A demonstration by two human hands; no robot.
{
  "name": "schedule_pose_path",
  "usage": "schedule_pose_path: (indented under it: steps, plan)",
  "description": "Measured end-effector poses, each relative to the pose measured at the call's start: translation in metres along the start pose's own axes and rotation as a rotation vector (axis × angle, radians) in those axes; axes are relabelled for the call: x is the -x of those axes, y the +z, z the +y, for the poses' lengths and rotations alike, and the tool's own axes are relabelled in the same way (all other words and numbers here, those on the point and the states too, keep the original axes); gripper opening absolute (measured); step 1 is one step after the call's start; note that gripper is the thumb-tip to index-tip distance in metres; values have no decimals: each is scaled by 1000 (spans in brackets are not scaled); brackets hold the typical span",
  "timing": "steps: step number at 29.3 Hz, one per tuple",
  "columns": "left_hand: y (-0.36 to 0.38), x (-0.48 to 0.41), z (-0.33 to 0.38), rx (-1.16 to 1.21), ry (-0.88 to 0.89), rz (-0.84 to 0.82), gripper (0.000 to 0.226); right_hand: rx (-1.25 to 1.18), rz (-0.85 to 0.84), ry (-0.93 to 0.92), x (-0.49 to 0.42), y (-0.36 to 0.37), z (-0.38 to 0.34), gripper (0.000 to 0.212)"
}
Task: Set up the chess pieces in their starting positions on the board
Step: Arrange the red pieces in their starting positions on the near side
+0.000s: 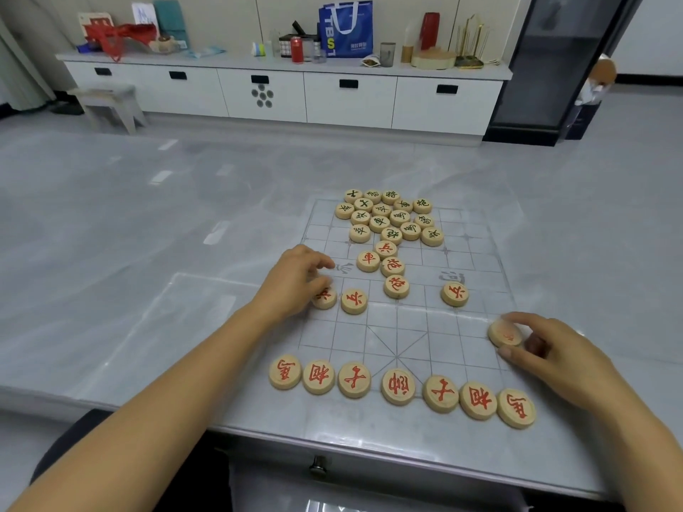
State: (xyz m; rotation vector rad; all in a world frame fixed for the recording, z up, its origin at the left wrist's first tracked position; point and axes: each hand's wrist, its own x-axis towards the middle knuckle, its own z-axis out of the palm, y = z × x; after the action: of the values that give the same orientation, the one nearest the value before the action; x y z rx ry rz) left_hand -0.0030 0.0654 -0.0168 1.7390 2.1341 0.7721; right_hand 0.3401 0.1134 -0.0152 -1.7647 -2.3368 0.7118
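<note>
A clear plastic chess board sheet [476, 253] lies on the grey table. Several round wooden pieces with red characters form a row [398, 386] along its near edge. Green-lettered pieces sit in a heap [388, 216] at the far side, with a few loose red ones [392, 266] just below it. My left hand [295, 280] rests its fingertips on a red piece [325, 298] at the board's left edge, beside another red piece [354, 301]. My right hand [547, 349] pinches a tilted red piece [504, 333] at the right edge. One red piece [454, 294] stands alone right of centre.
The table's near edge [332, 437] runs just below the red row. A white cabinet [281, 94] with bags, cans and cups on top stands behind. A small stool [107, 105] is at the back left, and a dark glass cabinet [547, 68] at the back right.
</note>
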Motion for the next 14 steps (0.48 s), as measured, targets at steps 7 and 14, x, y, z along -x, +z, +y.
schedule_pose_path:
  steps: [7,14]
  plan:
    - [19,-51,35,-272,100,-159,45,-105,24,28,-3,1,4,32]
    - [20,-61,32,-404,158,-171,34,-150,15,55,-2,-1,2,31]
